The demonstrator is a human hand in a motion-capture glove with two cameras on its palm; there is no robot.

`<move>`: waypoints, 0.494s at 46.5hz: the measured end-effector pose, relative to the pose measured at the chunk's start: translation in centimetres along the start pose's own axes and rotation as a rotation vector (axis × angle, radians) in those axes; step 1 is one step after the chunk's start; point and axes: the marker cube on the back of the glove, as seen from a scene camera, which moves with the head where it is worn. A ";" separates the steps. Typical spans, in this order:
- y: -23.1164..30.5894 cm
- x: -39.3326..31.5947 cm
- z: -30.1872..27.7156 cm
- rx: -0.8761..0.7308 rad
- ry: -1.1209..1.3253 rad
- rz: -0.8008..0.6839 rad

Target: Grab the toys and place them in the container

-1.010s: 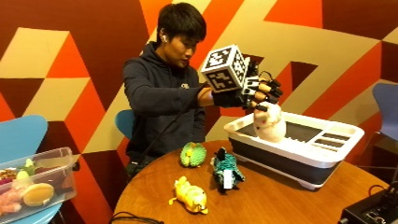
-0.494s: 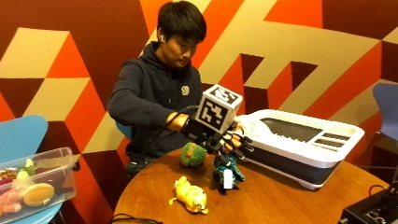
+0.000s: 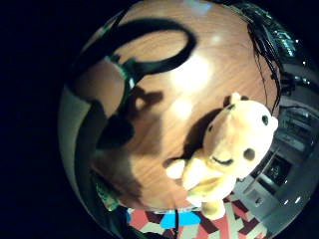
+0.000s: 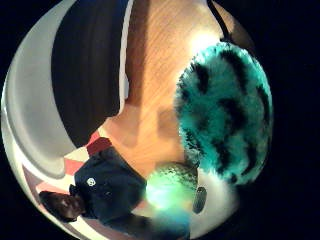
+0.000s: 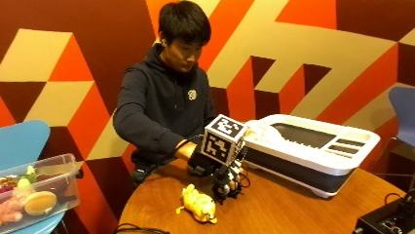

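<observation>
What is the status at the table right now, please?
Right hand down over the teal striped toy, grip not visible. Yellow toy loose on the table. Container beside the hand, nothing blocking.

Dark navy hoodie, small white chest emblem; black glove on right hand

Overhead light is glaring off the desk in bright patches, a yellow plush toy is casting a dark shadow, and the teal striped toy is looking blurred.
</observation>
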 end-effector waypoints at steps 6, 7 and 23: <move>1.0 1.0 -0.7 0.069 0.000 0.040; 1.3 1.1 -1.0 0.086 -0.012 0.045; 7.4 -1.4 -12.6 0.368 -0.068 0.035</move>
